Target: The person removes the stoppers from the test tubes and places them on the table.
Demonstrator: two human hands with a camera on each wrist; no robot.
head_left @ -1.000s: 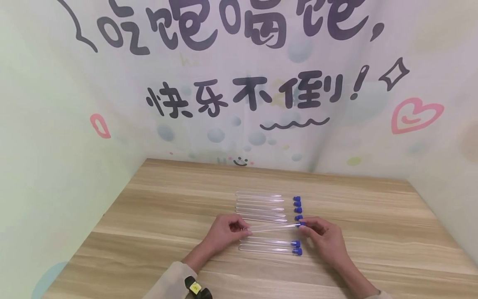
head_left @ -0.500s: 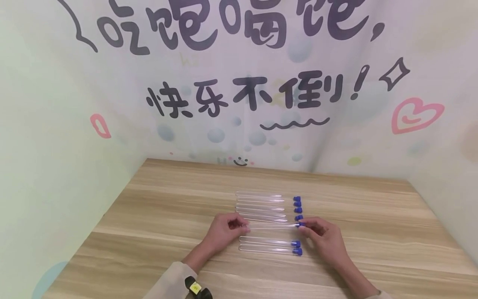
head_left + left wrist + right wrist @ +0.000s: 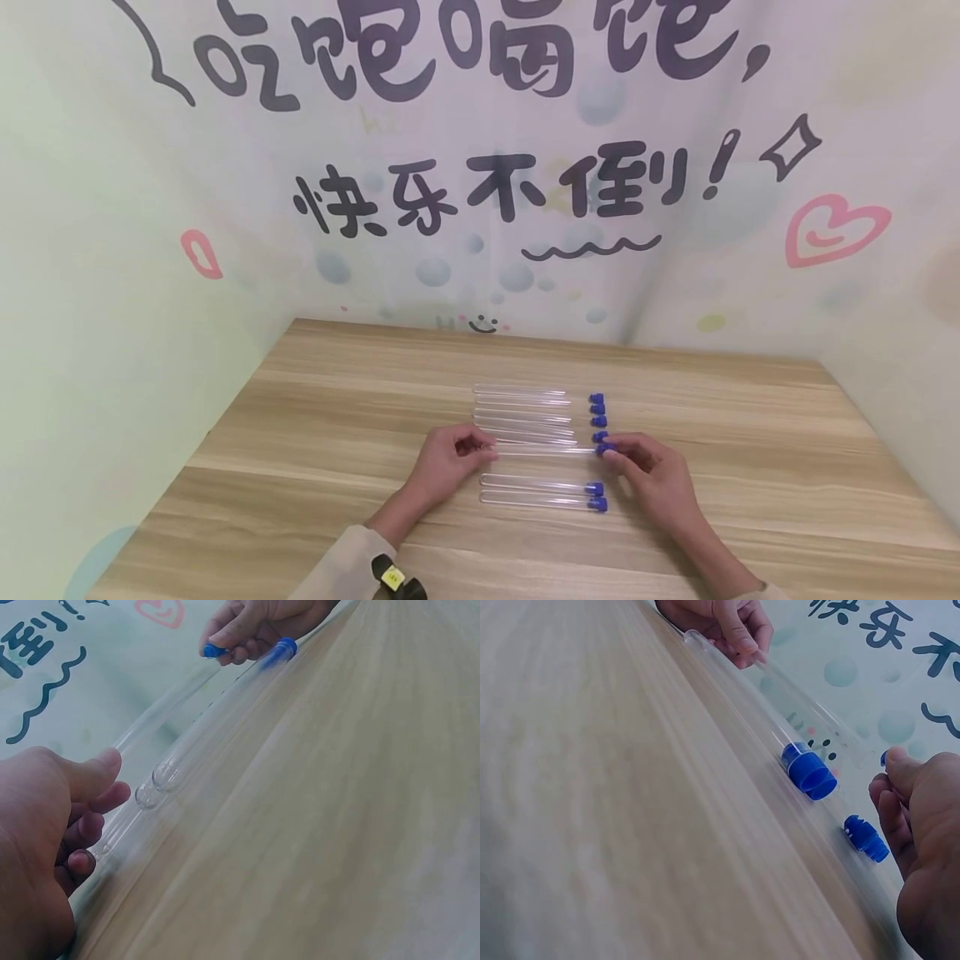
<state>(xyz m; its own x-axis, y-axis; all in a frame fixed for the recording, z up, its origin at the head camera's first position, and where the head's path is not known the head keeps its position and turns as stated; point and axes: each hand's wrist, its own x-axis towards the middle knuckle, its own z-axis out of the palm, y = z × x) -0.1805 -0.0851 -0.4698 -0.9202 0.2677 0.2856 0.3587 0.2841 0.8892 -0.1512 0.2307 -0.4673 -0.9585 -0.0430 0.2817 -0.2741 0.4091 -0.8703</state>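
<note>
My left hand (image 3: 447, 460) pinches the rounded end of a clear test tube (image 3: 543, 452) between thumb and fingers. At the tube's other end, my right hand (image 3: 654, 477) pinches a small blue cap (image 3: 214, 651). Cap and tube mouth lie in line and very close; how far the cap sits in the mouth cannot be told, as fingertips cover part of it. In the right wrist view the held tube (image 3: 810, 701) hangs above the table. Nearer me lie two tubes with blue caps in their ends, one capped tube (image 3: 532, 498) being the closest.
Beyond the hands, several uncapped test tubes (image 3: 521, 402) lie side by side on the wooden table (image 3: 337, 400). A column of loose blue caps (image 3: 597, 409) lies to the right of their mouths. A printed cloth backdrop (image 3: 450, 250) rises behind the table.
The left hand has shifted slightly away from me and to the left, bringing the tilted tube level in line with the cap. The right hand has hardly moved.
</note>
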